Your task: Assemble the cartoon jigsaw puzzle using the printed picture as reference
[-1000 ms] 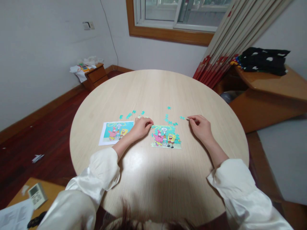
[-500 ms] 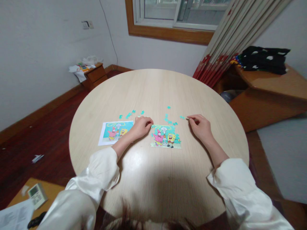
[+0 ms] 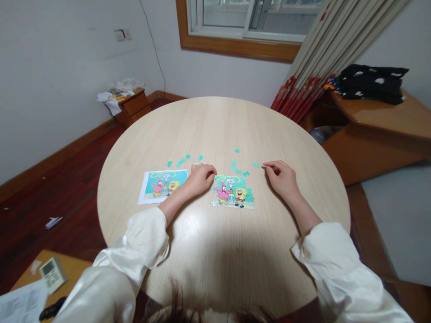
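Observation:
A partly assembled jigsaw puzzle (image 3: 231, 192) with cartoon characters lies flat on the round table (image 3: 215, 121), its right edge uneven. At the puzzle's upper left corner is my left hand (image 3: 202, 176), fingers curled together; whatever is between the fingertips is hidden. My right hand (image 3: 282, 177) rests to the right of the puzzle, thumb and forefinger closed at the edge of a turquoise jigsaw piece (image 3: 256, 164). Several loose turquoise pieces (image 3: 239, 172) lie along the puzzle's top. Partly behind my left forearm is a printed reference picture (image 3: 161, 186) showing the same scene.
More turquoise pieces (image 3: 182, 161) are scattered above the reference picture, and a single piece (image 3: 237, 151) lies farther back. On a lower surface at bottom left are a white device with a screen (image 3: 53, 274) and papers (image 3: 23, 301). A wooden cabinet (image 3: 387, 134) stands at right.
My left hand has shifted very slightly right at the puzzle's upper left corner. My right hand and the loose pieces look unmoved.

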A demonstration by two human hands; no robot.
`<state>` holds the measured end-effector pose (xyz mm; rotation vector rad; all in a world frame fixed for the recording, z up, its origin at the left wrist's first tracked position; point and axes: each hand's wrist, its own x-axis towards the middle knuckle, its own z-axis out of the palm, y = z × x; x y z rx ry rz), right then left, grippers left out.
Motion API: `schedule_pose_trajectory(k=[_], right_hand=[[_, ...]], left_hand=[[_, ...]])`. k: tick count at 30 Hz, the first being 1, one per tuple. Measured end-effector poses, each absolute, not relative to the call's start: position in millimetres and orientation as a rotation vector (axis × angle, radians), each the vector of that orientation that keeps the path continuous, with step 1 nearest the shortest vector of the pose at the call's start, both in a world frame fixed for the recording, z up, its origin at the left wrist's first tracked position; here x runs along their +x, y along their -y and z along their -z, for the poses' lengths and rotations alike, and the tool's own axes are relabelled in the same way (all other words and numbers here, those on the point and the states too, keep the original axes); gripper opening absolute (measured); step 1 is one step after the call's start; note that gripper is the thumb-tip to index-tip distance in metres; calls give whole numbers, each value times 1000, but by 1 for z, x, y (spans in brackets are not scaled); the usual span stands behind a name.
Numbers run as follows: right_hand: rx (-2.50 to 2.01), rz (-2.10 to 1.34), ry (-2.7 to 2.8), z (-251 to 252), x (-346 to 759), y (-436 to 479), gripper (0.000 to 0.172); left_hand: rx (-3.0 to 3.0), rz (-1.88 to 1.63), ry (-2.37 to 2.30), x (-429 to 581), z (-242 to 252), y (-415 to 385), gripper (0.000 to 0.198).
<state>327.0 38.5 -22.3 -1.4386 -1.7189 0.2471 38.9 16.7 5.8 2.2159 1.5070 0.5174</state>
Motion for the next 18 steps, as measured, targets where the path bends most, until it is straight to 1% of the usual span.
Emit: schedule_pose_trajectory(k=[13,18], right_hand=[[-1436,-234,1721,21,326,-38,18],[-1452,-234,1711,21,326,-38,19]], left_hand=[[2256,-522,-1534,39,-6,-15,16],[2302,-539,-1517,35,-10,-9,23]])
